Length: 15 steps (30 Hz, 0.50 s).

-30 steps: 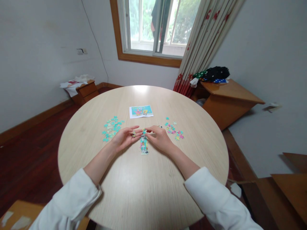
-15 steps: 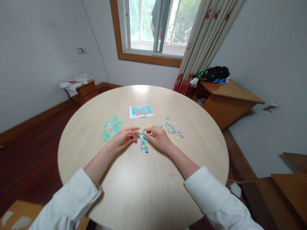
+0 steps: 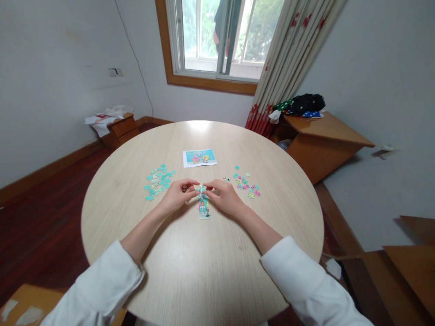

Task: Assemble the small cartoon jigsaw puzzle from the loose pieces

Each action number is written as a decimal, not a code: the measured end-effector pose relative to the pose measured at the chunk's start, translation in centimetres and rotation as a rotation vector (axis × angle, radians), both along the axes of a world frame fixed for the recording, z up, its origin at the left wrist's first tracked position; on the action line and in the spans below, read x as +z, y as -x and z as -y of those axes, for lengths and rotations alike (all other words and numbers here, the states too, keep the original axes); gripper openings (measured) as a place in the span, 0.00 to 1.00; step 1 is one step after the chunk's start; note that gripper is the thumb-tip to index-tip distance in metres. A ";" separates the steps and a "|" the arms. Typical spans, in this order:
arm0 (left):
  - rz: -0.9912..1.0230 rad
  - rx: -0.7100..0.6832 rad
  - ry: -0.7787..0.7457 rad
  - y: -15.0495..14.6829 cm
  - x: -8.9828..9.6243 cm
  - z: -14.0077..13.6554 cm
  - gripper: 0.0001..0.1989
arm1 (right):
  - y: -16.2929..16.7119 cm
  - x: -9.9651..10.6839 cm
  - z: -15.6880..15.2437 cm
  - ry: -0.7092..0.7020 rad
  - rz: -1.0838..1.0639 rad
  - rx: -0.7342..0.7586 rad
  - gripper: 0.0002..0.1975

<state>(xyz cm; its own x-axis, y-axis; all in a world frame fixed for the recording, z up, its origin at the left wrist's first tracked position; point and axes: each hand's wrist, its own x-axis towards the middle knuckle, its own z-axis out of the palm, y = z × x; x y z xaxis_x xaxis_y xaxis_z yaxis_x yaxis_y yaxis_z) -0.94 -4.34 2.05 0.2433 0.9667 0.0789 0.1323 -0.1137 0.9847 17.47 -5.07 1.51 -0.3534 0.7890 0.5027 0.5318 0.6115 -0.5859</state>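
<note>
A narrow strip of joined jigsaw puzzle pieces (image 3: 204,210) lies on the round table (image 3: 210,267) in front of me. At its far end, my left hand (image 3: 178,192) and my right hand (image 3: 222,194) face each other with thumbs and fingertips closed on puzzle pieces (image 3: 202,186). Fingers cover part of these pieces, so their exact fit cannot be made out. Beyond the hands lies a picture card (image 3: 200,158) with a pink and a yellow cartoon figure on turquoise.
Loose turquoise and pale pieces (image 3: 158,182) are spread left of my hands. Pink, yellow and turquoise pieces (image 3: 246,183) lie to the right, with a few small dark ones (image 3: 226,179) nearer my right hand. A wooden cabinet (image 3: 326,131) holding clothes stands beyond the table's right edge.
My left hand has turned and moved slightly right, its thumb now meeting the pieces at the strip's far end. My right hand has barely moved.
</note>
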 end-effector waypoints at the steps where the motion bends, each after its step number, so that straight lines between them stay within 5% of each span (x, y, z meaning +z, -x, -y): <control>1: -0.011 0.009 -0.018 0.0 0.1 0.0 0.15 | 0.0 0.0 0.0 0.003 -0.001 0.002 0.09; 15: -0.096 0.042 -0.070 -0.3 0.6 0.3 0.12 | 0.1 0.2 0.2 0.040 -0.007 0.024 0.10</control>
<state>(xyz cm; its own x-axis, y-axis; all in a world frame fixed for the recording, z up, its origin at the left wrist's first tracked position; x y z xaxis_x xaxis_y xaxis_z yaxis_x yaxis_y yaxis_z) -0.67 -4.66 2.61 0.2128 0.9691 0.1245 0.2319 -0.1739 0.9571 17.40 -5.26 1.72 -0.3689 0.8000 0.4732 0.5131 0.5998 -0.6140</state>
